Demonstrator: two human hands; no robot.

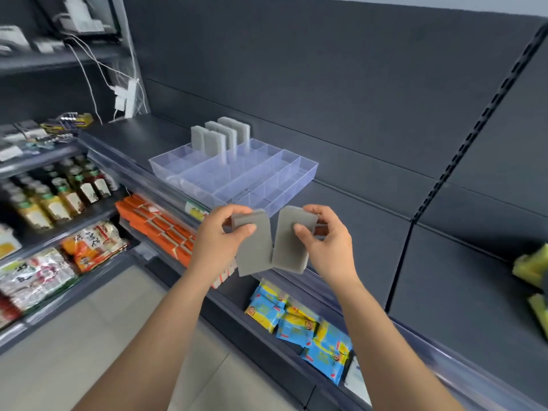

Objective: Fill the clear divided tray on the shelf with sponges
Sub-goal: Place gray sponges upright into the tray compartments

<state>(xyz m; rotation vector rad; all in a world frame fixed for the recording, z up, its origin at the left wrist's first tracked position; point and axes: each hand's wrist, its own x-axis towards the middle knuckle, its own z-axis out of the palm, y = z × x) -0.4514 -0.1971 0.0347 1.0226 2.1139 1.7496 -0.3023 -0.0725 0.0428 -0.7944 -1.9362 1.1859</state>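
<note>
left hand [221, 232]: fingers and thumb curled round the upper end of a flat grey rectangular foam sponge [255, 253]. the top edge looks thick, and it cannot be told whether this is one sponge or two stacked. right hand [323, 235]: thumb in front, fingers behind, pinching the upper part of a second grey foam sponge [292, 244]. both sponges hang roughly upright in front of the shelf edge, and their lower inner corners look to be touching.

the clear plastic divided tray [308, 170] sits on the dark shelf [370, 209] just beyond the hands, its near corner close to the shelf's front edge. several upright grey sponges [221, 137] stand in the far compartments. the near compartments show no sponges.

hazards:
- each grip is at the upper end only, so a free lower end may catch a divider wall and the soft foam may buckle instead of seating.
- the tray looks light. a downward or sideways push could slide it toward the front edge.
- reaching to the far rows risks tipping the standing sponges.
- if the left hand holds two, one may slip out on release.
</note>
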